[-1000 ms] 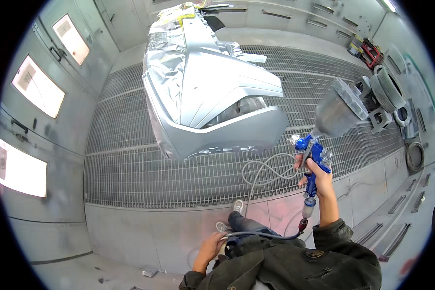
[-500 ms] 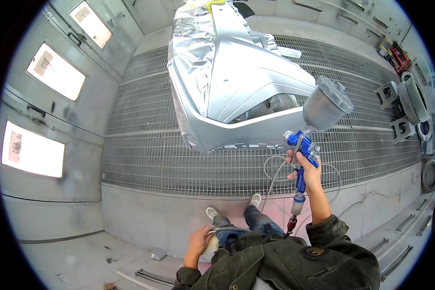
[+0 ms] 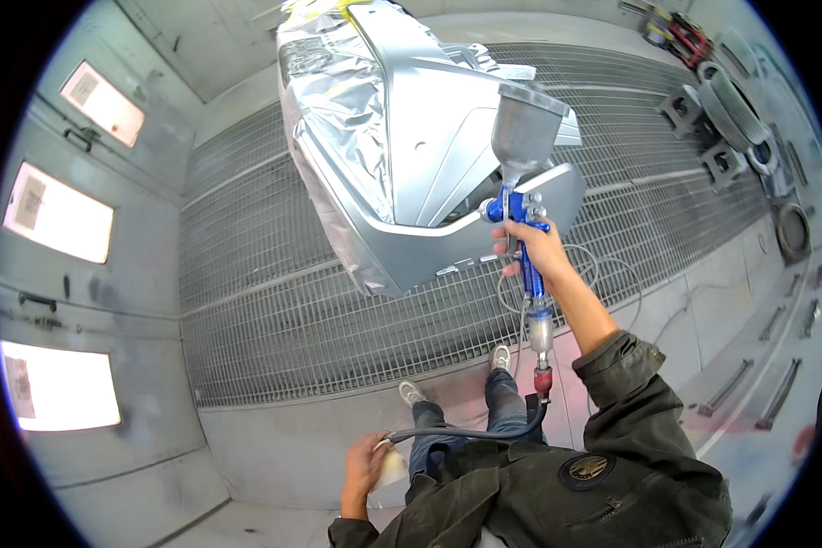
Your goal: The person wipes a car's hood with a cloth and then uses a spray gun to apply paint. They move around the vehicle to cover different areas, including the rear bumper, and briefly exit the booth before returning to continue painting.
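Observation:
My right hand (image 3: 541,248) is wrapped round the handle of a blue spray gun (image 3: 533,285), which is upright with a grey paint cup (image 3: 526,137) on top. The gun overlaps the right part of a silver bumper (image 3: 411,254) in view; whether it touches cannot be told. From the red coupling under its handle, a dark air hose (image 3: 470,433) runs across my legs to my left hand (image 3: 365,464). That hand is closed on the hose, and a pale yellowish thing (image 3: 394,469) shows beside it. Silver masking film (image 3: 338,128) covers the bumper's left side.
Metal floor grating (image 3: 265,338) surrounds the bumper. A thin hose (image 3: 626,265) loops on it to the right. Grey stools (image 3: 681,110), tyres (image 3: 732,114) and a red tool (image 3: 690,41) stand along the right wall. Lit windows (image 3: 59,388) line the left wall.
My view has turned, shifting the scene. The spray gun has moved left and farther out, now in front of the bumper's right part. The hose now stretches visibly between my hands.

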The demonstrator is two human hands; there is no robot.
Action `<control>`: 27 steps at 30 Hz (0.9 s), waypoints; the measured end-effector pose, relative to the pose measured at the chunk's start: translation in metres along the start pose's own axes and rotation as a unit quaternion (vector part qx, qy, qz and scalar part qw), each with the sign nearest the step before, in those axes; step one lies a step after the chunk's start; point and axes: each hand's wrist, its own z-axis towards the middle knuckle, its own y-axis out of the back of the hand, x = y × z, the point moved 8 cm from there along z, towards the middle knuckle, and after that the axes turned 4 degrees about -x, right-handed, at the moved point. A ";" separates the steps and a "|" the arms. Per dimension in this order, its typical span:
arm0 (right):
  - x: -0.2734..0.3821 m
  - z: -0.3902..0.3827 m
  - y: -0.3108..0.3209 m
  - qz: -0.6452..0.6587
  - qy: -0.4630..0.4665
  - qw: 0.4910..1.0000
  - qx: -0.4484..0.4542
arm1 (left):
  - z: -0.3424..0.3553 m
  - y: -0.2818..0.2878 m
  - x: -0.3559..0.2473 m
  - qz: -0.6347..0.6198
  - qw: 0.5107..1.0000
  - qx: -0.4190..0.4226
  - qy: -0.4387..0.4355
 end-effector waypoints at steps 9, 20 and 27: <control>-0.016 0.001 -0.025 -0.024 -0.032 0.997 -0.070 | 0.010 0.033 0.027 -0.012 0.997 0.064 -0.042; 0.036 0.037 -0.164 0.169 -0.034 0.983 0.064 | -0.053 0.097 0.090 -0.133 0.975 -0.118 0.130; 0.112 0.058 -0.231 0.230 0.028 0.971 0.065 | -0.016 0.125 0.115 -0.200 0.967 -0.099 0.122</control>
